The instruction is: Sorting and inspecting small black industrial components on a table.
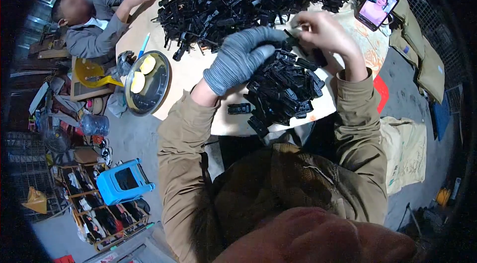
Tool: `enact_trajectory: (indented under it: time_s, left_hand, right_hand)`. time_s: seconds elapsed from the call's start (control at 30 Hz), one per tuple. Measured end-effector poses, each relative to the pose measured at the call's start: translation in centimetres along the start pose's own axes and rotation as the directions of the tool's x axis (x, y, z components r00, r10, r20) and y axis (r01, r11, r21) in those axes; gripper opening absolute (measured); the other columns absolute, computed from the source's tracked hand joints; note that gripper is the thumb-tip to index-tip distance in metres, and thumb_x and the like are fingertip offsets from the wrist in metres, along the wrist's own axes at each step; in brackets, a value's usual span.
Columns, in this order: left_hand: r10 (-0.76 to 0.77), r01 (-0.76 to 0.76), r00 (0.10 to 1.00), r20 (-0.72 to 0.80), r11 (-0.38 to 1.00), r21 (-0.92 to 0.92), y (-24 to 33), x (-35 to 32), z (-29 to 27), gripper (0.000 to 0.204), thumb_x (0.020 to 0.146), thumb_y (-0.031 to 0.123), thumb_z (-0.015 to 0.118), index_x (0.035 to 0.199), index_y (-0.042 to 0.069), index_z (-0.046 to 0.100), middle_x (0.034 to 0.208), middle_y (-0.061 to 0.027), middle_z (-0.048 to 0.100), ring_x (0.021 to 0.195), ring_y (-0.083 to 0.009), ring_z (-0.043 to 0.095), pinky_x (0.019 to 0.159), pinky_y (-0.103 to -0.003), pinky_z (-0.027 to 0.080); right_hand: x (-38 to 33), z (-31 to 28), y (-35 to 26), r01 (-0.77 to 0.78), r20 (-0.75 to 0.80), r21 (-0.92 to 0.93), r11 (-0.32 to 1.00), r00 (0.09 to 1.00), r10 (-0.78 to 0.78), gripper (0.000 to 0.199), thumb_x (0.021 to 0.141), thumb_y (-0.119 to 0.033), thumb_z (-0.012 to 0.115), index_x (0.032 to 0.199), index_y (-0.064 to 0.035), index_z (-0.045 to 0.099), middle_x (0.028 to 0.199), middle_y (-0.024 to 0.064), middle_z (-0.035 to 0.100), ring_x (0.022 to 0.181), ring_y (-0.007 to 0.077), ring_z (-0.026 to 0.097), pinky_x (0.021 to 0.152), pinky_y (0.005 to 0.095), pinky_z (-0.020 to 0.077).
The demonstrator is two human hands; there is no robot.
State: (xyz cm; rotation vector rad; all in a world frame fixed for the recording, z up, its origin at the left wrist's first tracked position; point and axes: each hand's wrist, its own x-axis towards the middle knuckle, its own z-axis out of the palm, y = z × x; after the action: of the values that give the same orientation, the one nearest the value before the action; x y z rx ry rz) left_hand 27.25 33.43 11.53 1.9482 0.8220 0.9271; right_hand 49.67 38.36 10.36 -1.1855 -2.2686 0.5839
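Left hand (241,59) and right hand (327,33) pinch a black part (290,39) between them.
Probably light, stiff plastic; best gripped along its sides.

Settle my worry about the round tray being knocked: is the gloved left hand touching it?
Apart. The head view shows a plain gap, with light tabletop between the left hand and the round tray.
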Motion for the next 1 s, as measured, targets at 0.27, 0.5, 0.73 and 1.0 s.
enact_trajectory:
  time_s: [0.27,0.5,0.73,1.0]
  left_hand:
    - [-0.046,0.06,0.993,0.109,0.989,-0.137,0.4,0.0,-0.3,0.043,0.075,0.015,0.064,0.115,0.002,0.051,0.114,-0.0093,0.053,0.108,-0.0167,0.046,0.091,-0.03,0.039]
    - [0.193,-0.172,0.966,-0.17,0.976,0.132,-1.2,1.0,0.6,0.075,0.066,0.02,0.073,0.128,0.004,0.035,0.125,-0.0131,0.043,0.112,-0.0249,0.046,0.095,-0.03,0.036]
    - [-0.056,-0.051,0.977,-0.207,0.877,-0.478,-1.3,1.0,-0.2,0.054,0.068,0.004,0.068,0.116,0.002,0.045,0.106,-0.0091,0.055,0.097,-0.0146,0.053,0.085,-0.027,0.044]
    - [-0.003,-0.096,0.938,-0.346,0.959,-0.267,-1.7,0.9,0.8,0.05,0.073,0.004,0.065,0.116,0.003,0.038,0.101,-0.0108,0.055,0.09,-0.0143,0.054,0.08,-0.026,0.045]
  right_hand:
    - [0.8,1.4,1.0,0.117,-0.035,-0.112,0.987,0.992,-0.121,0.025,0.063,-0.009,0.065,0.086,0.0007,0.06,0.069,0.013,0.058,0.059,0.0184,0.056,0.056,0.0288,0.0441]
    - [0.9,3.2,-3.7,0.018,-0.147,0.672,0.74,0.983,0.11,0.01,0.076,-0.014,0.064,0.076,-0.0056,0.059,0.065,-0.0067,0.052,0.057,-0.0002,0.044,0.05,0.0153,0.0333]
    - [0.4,3.5,-5.0,0.082,-0.154,0.641,0.763,0.988,0.024,0.016,0.083,-0.02,0.055,0.088,-0.0053,0.057,0.069,-0.0063,0.05,0.059,-0.0002,0.04,0.049,0.0159,0.0306]
    - [0.0,4.0,-4.8,0.213,-0.25,0.556,0.803,0.965,-0.082,0.016,0.087,-0.016,0.049,0.089,-0.0007,0.054,0.07,-0.0025,0.05,0.063,0.0034,0.044,0.056,0.0174,0.0364]
